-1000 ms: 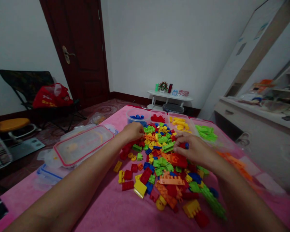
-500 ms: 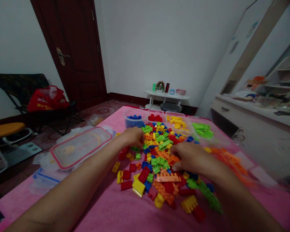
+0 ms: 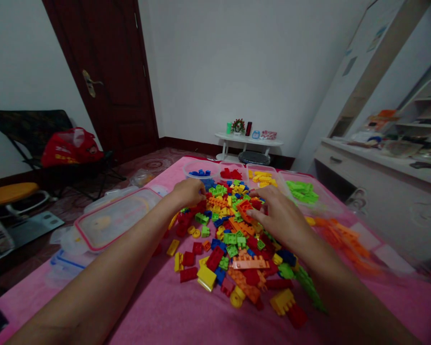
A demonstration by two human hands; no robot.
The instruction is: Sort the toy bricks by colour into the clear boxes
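Observation:
A heap of toy building bricks (image 3: 233, 238) in red, yellow, green, blue and orange spreads over the pink cloth (image 3: 158, 316). My right hand (image 3: 278, 208) is over the right of the heap, its thumb and fingers closed on an orange brick (image 3: 244, 211). At the heap's far left edge is my left hand (image 3: 188, 192), its fingers curled down. Whatever those fingers hold, if anything, is hidden. Just beyond it stands a round clear tub of blue bricks (image 3: 200, 173).
Clear boxes of red bricks (image 3: 231, 174), yellow bricks (image 3: 263, 178) and green bricks (image 3: 302, 191) line the far side. Orange bricks (image 3: 345, 239) lie in a box at the right. Stacked lids (image 3: 118, 218) cover the left of the table.
My right hand has lifted away and to the left, bringing the orange brick along. My left hand has shifted slightly farther away and left, nearer the blue tub.

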